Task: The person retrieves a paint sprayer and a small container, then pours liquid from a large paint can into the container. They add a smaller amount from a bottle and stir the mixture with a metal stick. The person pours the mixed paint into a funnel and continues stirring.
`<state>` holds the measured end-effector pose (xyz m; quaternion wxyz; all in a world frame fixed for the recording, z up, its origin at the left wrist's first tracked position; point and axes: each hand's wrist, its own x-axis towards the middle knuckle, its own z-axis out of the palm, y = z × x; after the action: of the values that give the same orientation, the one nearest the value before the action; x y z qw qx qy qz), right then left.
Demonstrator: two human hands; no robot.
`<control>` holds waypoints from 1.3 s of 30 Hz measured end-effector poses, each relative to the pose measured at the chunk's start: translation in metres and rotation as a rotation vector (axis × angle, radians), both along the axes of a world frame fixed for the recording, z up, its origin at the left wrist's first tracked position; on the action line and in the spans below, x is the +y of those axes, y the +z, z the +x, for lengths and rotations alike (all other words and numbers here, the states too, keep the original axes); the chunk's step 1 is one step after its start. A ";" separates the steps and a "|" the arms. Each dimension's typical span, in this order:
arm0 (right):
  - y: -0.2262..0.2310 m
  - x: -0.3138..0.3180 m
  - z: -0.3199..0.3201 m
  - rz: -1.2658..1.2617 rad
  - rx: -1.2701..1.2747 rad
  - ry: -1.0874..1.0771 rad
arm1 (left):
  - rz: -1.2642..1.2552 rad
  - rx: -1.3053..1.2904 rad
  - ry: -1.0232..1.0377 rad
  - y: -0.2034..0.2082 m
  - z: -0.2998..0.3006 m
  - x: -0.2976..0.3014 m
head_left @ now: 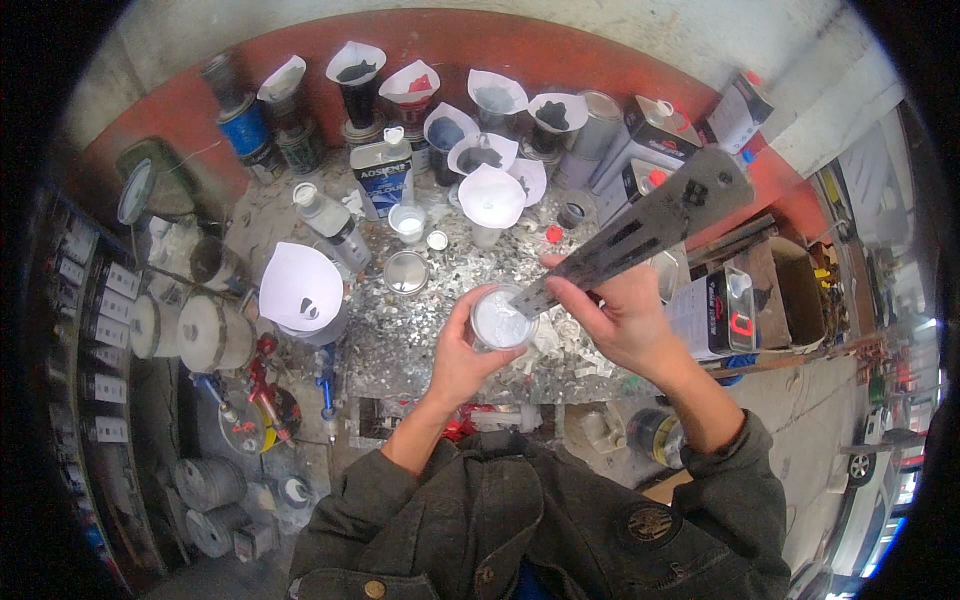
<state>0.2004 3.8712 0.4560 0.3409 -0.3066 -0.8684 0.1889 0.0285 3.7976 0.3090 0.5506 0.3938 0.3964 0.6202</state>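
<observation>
My left hand (pixel 462 358) is wrapped around a clear cup (pixel 478 333) above the near part of the workbench. Pale, silvery-white liquid (pixel 500 322) lies in the cup. A long, flat, dark paint stirring stick (pixel 645 222) with slots is gripped by my right hand (pixel 628 318). It slants up to the right, and its lower end reaches into the cup at the rim. How deep the tip goes is hidden. Just left of the cup rests a round metal lid (pixel 406 272). Beyond it are a small white cup (pixel 407 222) and a white cap (pixel 437 240).
The bench top (pixel 375 350) is crusted with paint flecks. Several cans with paper strainers (pixel 492 197) line the back. A squeeze bottle (pixel 333 226), a blue-labelled tin (pixel 384 178) and a paper-topped container (pixel 300 287) stand left. Solvent tins (pixel 712 312) and a cardboard box (pixel 790 292) stand right.
</observation>
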 end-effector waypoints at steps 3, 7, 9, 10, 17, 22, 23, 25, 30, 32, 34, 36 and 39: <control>-0.010 -0.007 0.000 -0.012 0.009 0.011 | -0.002 -0.008 0.006 0.000 -0.001 0.000; -0.003 -0.021 -0.004 -0.038 -0.051 -0.032 | 0.000 -0.003 0.011 -0.006 -0.001 0.002; 0.000 -0.025 -0.009 -0.035 -0.032 -0.067 | -0.001 -0.009 0.007 -0.006 -0.001 0.002; 0.000 -0.024 -0.010 0.016 0.008 -0.066 | -0.002 -0.012 0.003 -0.006 0.000 0.003; 0.023 -0.012 -0.013 -0.036 0.143 -0.095 | -0.030 0.005 -0.005 -0.003 0.003 0.000; 0.021 0.003 -0.004 -0.029 0.022 -0.021 | 0.001 0.035 0.010 0.000 0.003 0.000; 0.015 0.004 -0.003 -0.049 -0.003 -0.019 | -0.001 0.023 0.008 0.000 0.002 0.000; 0.008 0.001 -0.001 -0.088 -0.052 -0.015 | -0.004 0.000 0.003 -0.002 0.001 0.002; -0.003 -0.015 -0.007 -0.178 -0.003 -0.005 | 0.004 0.021 0.006 -0.004 0.000 0.002; 0.000 -0.020 -0.011 -0.160 0.008 0.014 | -0.001 0.016 0.004 -0.002 0.001 0.002; 0.001 -0.021 -0.013 -0.084 0.030 0.027 | -0.011 0.005 0.003 -0.002 0.002 0.002; 0.005 -0.021 -0.015 -0.029 0.056 0.023 | -0.007 0.015 -0.002 -0.004 0.003 0.002; 0.018 -0.020 -0.019 -0.019 0.077 0.001 | -0.007 0.053 0.004 -0.009 0.002 0.001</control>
<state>0.1811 3.8512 0.4742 0.3709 -0.3019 -0.8530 0.2088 0.0307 3.7985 0.2998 0.5400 0.4073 0.4137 0.6094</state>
